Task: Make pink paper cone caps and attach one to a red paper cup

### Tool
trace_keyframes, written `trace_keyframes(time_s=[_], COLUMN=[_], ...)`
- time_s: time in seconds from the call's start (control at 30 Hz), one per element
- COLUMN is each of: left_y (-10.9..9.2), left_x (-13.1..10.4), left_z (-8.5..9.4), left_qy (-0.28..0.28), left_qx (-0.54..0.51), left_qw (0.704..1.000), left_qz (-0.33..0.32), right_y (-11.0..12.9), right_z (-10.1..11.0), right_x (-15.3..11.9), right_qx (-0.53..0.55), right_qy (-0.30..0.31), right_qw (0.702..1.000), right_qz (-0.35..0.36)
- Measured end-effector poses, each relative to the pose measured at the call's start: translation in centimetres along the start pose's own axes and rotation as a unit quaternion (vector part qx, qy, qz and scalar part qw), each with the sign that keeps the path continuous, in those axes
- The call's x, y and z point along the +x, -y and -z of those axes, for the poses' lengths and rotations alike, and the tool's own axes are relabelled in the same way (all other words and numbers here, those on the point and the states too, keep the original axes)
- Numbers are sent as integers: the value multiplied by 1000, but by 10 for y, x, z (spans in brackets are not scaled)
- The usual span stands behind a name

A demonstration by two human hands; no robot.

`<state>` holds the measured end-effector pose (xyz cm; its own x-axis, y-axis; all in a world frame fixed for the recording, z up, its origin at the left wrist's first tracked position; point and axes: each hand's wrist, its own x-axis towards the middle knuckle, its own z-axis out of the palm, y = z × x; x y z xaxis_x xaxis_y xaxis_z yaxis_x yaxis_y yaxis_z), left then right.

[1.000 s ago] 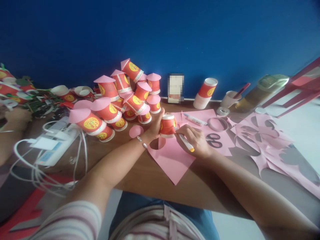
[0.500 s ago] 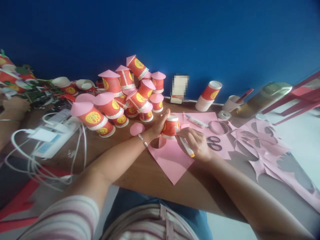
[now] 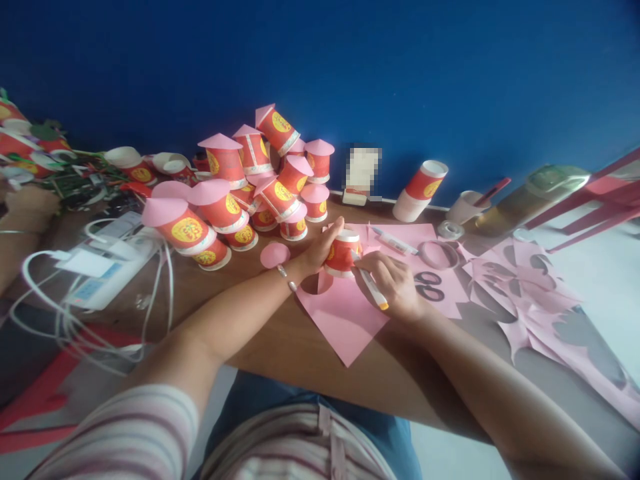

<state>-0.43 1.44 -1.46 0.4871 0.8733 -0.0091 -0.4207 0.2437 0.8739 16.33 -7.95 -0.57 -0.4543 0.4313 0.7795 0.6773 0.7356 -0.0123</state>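
A red paper cup (image 3: 341, 257) with a white rim stands upright near the middle of the table, and my left hand (image 3: 320, 250) grips its left side, thumb up by the rim. Pinched in my right hand (image 3: 393, 283) is a white marker (image 3: 371, 287) with a yellow end, its tip at the right side of the cup. Under both lies a pink paper sheet (image 3: 345, 327) with a corner toward me. A small pink paper cone (image 3: 275, 255) rests left of my left wrist.
Several red cups with pink cone tops (image 3: 223, 160) are piled at left. A power strip (image 3: 103, 273) with white cables lies nearer. Scissors (image 3: 430, 287), tape, pink scraps (image 3: 535, 293), stacked cups (image 3: 420, 190) and a bottle (image 3: 530, 197) are at right. Another person's hand (image 3: 30, 207) is far left.
The view has shifted slightly. The marker tip has moved a little along the side of the cup; both hands keep their holds.
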Motion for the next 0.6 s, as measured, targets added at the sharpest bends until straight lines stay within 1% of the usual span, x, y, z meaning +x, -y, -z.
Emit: trace_keyframes(time_s=[0.1,0.3,0.47,0.6], left_y=[3,6,5,4], left_x=[1,3,2,1], left_z=[3,6,4,4], left_qy=[28,21,5,14], left_qx=[2,0,10,19], left_qw=[1000,1000,1000,1000], left_qz=[-13,5,-12,-3], right_y=[3,8,10,10], right_z=[1,4,5,5], right_x=[3,7,8,8], right_qx=[-3,0,-1,-3], right_qy=[-1,8,10,2], right_qw=[1000,1000,1000,1000], right_qz=[2,4,3,11])
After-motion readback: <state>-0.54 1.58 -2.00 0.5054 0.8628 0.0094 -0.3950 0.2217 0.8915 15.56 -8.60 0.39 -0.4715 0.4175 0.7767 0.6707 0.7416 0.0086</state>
